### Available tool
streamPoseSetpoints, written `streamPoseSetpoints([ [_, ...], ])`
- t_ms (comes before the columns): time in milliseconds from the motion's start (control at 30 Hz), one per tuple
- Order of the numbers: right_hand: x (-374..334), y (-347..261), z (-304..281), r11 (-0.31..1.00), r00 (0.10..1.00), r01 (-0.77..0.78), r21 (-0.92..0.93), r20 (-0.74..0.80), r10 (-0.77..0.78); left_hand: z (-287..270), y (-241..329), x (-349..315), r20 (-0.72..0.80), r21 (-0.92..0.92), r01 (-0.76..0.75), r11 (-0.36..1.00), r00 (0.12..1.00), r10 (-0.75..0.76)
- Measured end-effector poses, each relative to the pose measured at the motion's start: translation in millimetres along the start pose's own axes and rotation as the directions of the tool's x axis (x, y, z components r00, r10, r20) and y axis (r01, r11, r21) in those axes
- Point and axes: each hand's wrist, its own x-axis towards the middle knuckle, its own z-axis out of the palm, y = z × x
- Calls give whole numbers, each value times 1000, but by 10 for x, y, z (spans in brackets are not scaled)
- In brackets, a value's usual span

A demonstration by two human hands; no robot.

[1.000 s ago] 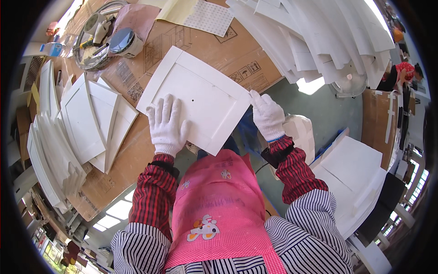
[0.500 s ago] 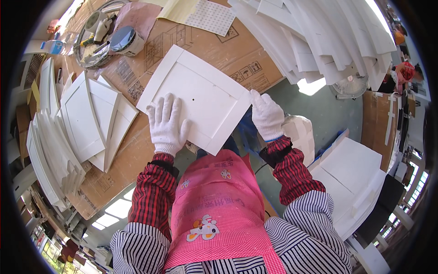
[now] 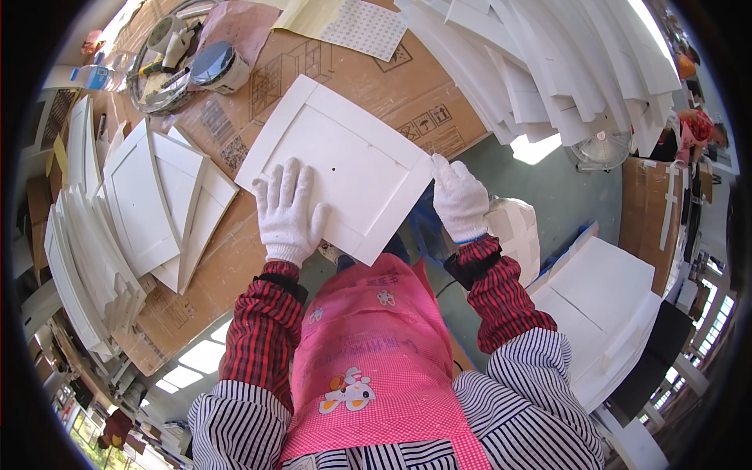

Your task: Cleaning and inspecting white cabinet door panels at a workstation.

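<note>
A white framed cabinet door panel (image 3: 345,157) with a small dark hole in its middle lies over the edge of the cardboard-covered table (image 3: 235,129) in front of me. My left hand (image 3: 287,207), in a white knit glove, rests flat on the panel's left side with fingers spread. At the panel's right corner my right hand (image 3: 459,196), gloved the same way, has its fingers and thumb pinched at the edge. Whatever else may be between those fingertips is hidden.
Stacked white panels stand on the left (image 3: 149,200) and at the far right (image 3: 540,63). Far left are a lidded tub (image 3: 221,69) and a ring-shaped tray of tools (image 3: 163,70). A wrapped stool (image 3: 513,235) and more white panels (image 3: 599,290) are on my right.
Both hands and the panel stay almost where they were. The view shifts very slightly.
</note>
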Motion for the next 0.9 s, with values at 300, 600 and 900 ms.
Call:
streamPoseSetpoints([
  [300,-12,-85,-8,999,999,-31,11,45,30,-1,-45,-49,1,3,9,1000,1000,-9],
  [600,-86,-87,-128,992,991,-29,123,-124,45,-65,-18,75,-6,10,-60,998,998,60],
  [900,-1127,-322,-553,974,889,-207,91,433,148,133,-234,-80,-288,27,-188,982,939,188],
])
